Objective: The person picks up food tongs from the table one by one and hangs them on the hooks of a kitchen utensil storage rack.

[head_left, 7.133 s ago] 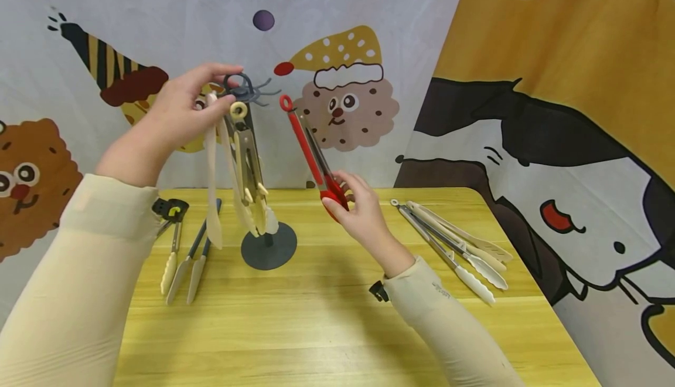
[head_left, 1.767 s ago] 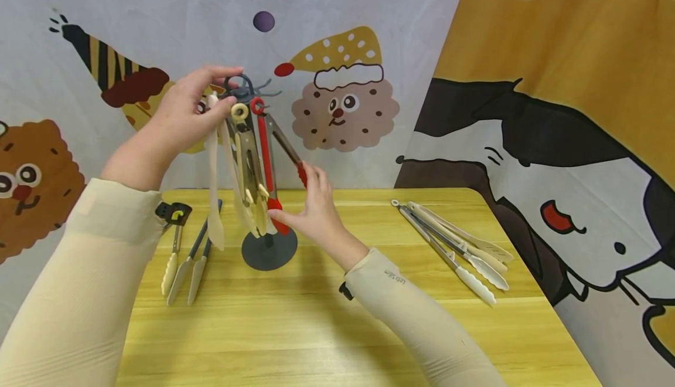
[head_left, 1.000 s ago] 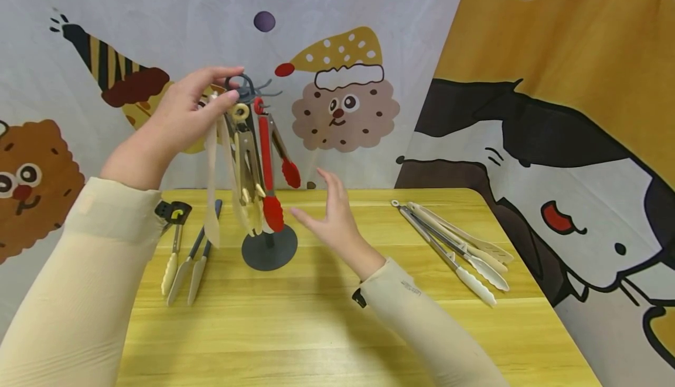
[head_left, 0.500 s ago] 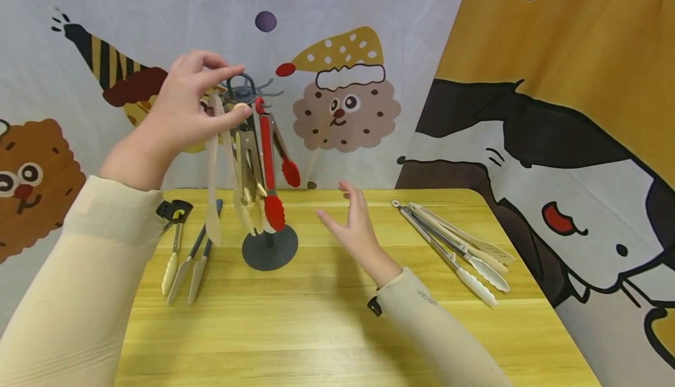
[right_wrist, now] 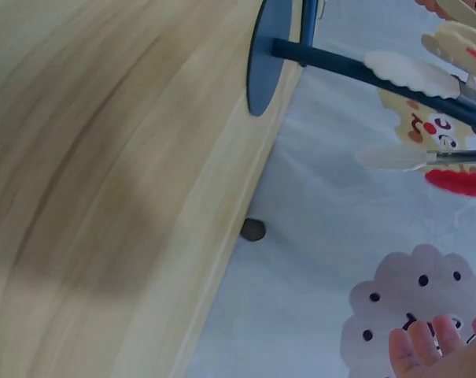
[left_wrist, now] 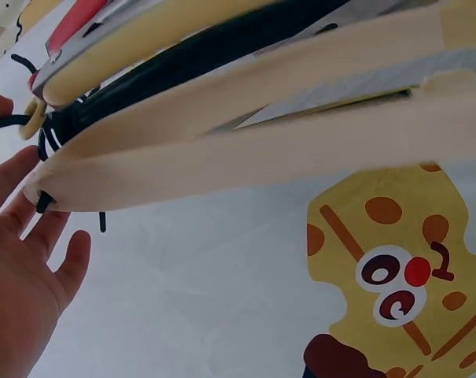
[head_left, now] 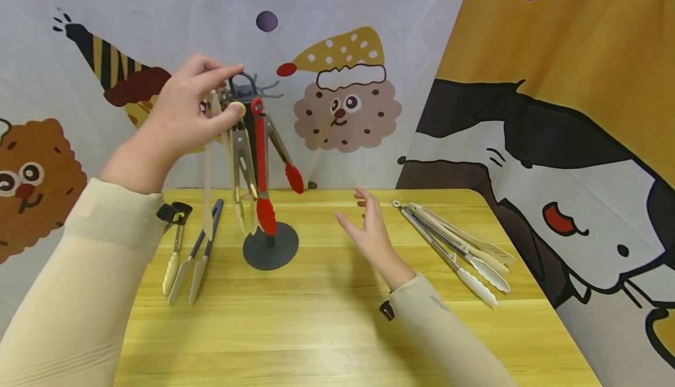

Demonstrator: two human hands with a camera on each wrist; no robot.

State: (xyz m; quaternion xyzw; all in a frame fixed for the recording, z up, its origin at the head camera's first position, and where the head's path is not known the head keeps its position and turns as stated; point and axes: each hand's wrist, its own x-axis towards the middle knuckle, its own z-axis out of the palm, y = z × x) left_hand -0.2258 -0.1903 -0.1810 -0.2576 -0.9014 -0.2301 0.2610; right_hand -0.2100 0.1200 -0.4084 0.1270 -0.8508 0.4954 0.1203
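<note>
A dark hanging stand rises from the wooden table, carrying several tongs on hooks under its top ring. My left hand holds the stand's top, index fingertip on the ring and thumb lower, overlapping a cream tongs' loop. Red-tipped tongs hang at the front right with their arms spread. Left of them are cream tongs; beige tongs hang close to my left fingers in the left wrist view. My right hand hovers right of the stand, fingers spread and bent a little, holding nothing.
Blue-handled tongs and cream-tipped tongs lie left of the stand. On the right lie white-tipped tongs and beige tongs with a slotted end. A printed curtain hangs behind the table.
My right hand hung the red tongs on the stand, let go and drew back to the right. My left hand's grip shifted, and the hanging tongs have turned slightly leftward.
</note>
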